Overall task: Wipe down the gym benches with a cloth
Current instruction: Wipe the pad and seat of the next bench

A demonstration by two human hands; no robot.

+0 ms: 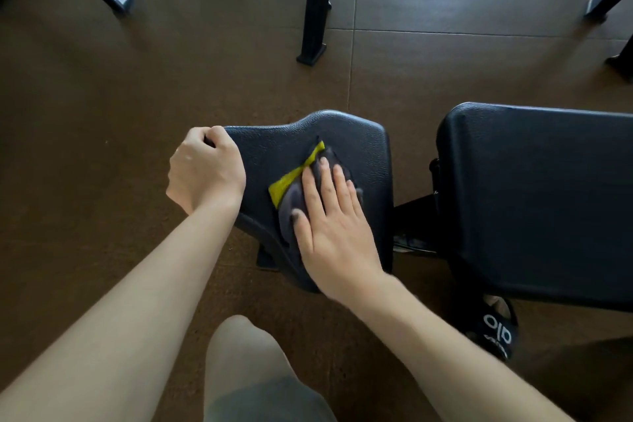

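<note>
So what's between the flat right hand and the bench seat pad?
In the head view, the grey and yellow cloth lies between the right hand and the seat pad, pressed flat.

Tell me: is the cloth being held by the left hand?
No: the right hand presses the cloth flat on the seat pad; the left hand grips the pad's edge.

Dim, soft daylight enters from the upper right of the frame, laying a pale sheen on the floor [462, 0] there while the lower right corner sinks into shadow, and the wide lens bends the edges, with slight overall softness.
</note>
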